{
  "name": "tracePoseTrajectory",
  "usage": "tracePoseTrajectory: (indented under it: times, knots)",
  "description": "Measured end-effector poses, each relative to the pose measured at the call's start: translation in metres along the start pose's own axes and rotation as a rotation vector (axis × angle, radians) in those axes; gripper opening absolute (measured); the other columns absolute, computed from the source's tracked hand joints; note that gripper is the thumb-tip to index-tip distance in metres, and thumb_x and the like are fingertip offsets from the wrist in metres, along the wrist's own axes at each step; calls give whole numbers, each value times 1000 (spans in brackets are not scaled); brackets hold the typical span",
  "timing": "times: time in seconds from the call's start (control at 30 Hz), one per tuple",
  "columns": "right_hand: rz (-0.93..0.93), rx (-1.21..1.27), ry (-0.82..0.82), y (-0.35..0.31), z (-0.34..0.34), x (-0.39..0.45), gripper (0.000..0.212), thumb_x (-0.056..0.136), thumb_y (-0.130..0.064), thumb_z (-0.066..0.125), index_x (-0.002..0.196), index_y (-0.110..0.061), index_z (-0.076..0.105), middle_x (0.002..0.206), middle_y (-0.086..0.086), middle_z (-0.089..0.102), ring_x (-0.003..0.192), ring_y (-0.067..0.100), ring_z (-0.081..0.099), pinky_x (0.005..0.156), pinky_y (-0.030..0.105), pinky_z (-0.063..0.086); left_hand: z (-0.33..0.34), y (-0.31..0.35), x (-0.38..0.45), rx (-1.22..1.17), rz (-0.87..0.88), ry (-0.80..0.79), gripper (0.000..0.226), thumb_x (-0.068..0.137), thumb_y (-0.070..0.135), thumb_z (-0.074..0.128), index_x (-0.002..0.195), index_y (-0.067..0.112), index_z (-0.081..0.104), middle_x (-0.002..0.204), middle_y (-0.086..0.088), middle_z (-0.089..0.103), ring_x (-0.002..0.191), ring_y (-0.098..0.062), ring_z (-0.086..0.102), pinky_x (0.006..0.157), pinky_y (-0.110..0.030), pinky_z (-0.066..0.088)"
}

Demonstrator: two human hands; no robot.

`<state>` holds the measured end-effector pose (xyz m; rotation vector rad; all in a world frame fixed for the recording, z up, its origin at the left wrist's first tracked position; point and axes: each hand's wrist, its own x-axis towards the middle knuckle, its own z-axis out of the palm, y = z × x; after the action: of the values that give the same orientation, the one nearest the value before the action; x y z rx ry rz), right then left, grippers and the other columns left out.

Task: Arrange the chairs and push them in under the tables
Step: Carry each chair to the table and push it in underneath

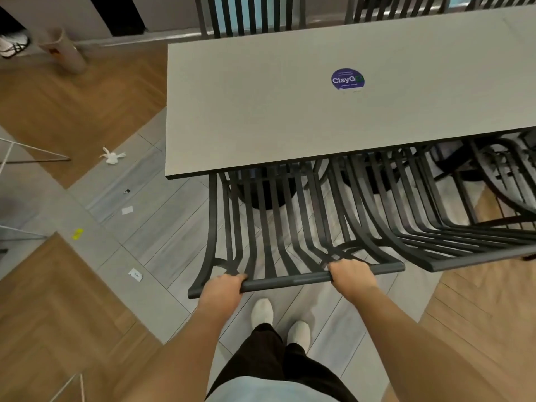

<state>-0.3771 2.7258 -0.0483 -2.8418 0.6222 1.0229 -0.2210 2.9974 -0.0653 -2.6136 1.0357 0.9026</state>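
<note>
Our left hand (223,285) and right hand (349,274) both grip the top rail of the black slatted chair (272,221), its seat partly under the grey worktop (290,111); next, likely a straight push inward.

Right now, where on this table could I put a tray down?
The table top shows nothing on it but a round sticker, so either side of that is free. Below the near edge it is crowded: the chair held by the left hand and right hand, with another chair alongside.
</note>
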Motion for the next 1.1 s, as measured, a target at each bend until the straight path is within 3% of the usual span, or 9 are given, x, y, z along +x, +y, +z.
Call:
tracePoseTrajectory:
  times: [0.33, 0.73, 0.83, 0.93, 1.03, 1.1]
  knots:
    - [-29, 27, -14, 2, -34, 43, 21, 102, -22, 50, 118, -22, 64, 100, 2, 67, 89, 23, 66, 80, 37, 55, -28, -19, 47, -34, -16, -12, 48, 105, 22, 50, 150, 38, 44, 110, -1, 68, 92, -18, 67, 86, -37, 60]
    - [-14, 102, -66, -1, -37, 44, 21, 100, -28, 57, 118, -20, 64, 99, 3, 66, 89, 23, 65, 84, 38, 56, -25, -23, 50, -135, 10, -18, 48, 103, 37, 58, 150, 38, 48, 112, 4, 67, 94, -14, 67, 90, -33, 58]
    - [5, 220, -148, -1, -45, 43, 37, 92, -43, 69, 121, -22, 63, 102, 0, 65, 94, 21, 64, 88, 38, 55, -37, -24, 50, -209, 41, -116, 70, 93, 60, 63, 155, 38, 39, 125, 1, 62, 107, -15, 64, 97, -35, 55]
    - [2, 356, -200, 0, -55, 36, 61, 83, -60, 71, 131, -24, 59, 107, -2, 67, 100, 20, 64, 93, 40, 54, -58, -18, 47, -235, 121, -198, 100, 77, 85, 55, 161, 41, 21, 141, -3, 54, 124, -21, 56, 105, -41, 50]
    - [52, 476, -112, 11, -63, 20, 82, 83, -80, 53, 143, -24, 51, 125, 2, 66, 116, 24, 61, 100, 46, 51, -79, 0, 55, -217, 180, -169, 99, 79, 93, 38, 161, 39, 22, 148, -4, 52, 132, -25, 52, 107, -44, 49]
    - [101, 522, -13, 29, -67, 7, 80, 87, -82, 40, 143, -25, 51, 127, 3, 66, 115, 23, 62, 98, 47, 52, -96, 23, 60, -206, 220, -119, 93, 84, 90, 32, 159, 35, 29, 152, -5, 50, 136, -26, 50, 110, -47, 46]
